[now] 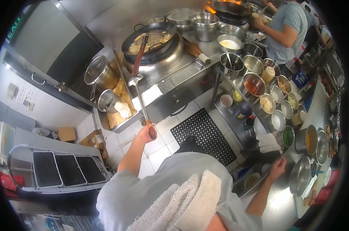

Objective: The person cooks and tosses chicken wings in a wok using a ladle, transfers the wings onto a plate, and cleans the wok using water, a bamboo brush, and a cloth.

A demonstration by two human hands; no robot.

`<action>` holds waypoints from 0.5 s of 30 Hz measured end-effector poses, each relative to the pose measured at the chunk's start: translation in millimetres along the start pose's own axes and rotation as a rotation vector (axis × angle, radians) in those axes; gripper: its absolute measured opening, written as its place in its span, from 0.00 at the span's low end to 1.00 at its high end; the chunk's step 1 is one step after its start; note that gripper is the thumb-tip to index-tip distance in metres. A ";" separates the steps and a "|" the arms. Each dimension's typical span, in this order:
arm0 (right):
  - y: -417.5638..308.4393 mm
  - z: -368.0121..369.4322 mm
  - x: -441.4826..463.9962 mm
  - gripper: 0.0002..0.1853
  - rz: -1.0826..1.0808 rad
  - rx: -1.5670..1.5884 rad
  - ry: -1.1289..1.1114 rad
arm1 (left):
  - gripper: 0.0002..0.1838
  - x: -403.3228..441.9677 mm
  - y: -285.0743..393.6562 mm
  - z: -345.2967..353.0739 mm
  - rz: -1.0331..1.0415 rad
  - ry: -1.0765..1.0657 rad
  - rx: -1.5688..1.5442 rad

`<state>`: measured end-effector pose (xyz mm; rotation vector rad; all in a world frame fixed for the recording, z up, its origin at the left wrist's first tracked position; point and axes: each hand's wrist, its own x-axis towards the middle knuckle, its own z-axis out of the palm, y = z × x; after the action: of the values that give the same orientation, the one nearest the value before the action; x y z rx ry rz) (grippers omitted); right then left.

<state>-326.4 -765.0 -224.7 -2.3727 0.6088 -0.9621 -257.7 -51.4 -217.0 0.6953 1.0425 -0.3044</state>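
My left hand [147,134] is wrapped round the wooden handle end of a ladle [142,101]. Its metal bowl [136,79] points away from me, near the front of the stove. Beyond it, a large black wok [129,52] holds pale food in oil. A strainer with a long wooden handle [140,56] lies across the wok, handle toward me. On the other side, my right hand [278,167] is loosely curled above the edge of the steel counter [272,192], with nothing visible in it. A steel bowl [300,176] stands to its right.
Pots of sauces [254,84] and small bowls crowd the right-hand shelf. A lidded pot [102,73] stands left of the stove, beside a white cloth [122,110]. Underfoot is a black mat [203,135]. A co-worker [286,32] stands near a flaming wok [230,9].
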 end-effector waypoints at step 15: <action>8.7 1.6 -2.3 0.15 -0.002 -0.088 -0.101 | 0.24 27.7 247.2 160.0 1.078 0.944 1.699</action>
<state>-328.6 -769.9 -232.1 -2.4831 0.6217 -0.8257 -0.7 31.5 -96.3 2.9879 0.8802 0.2340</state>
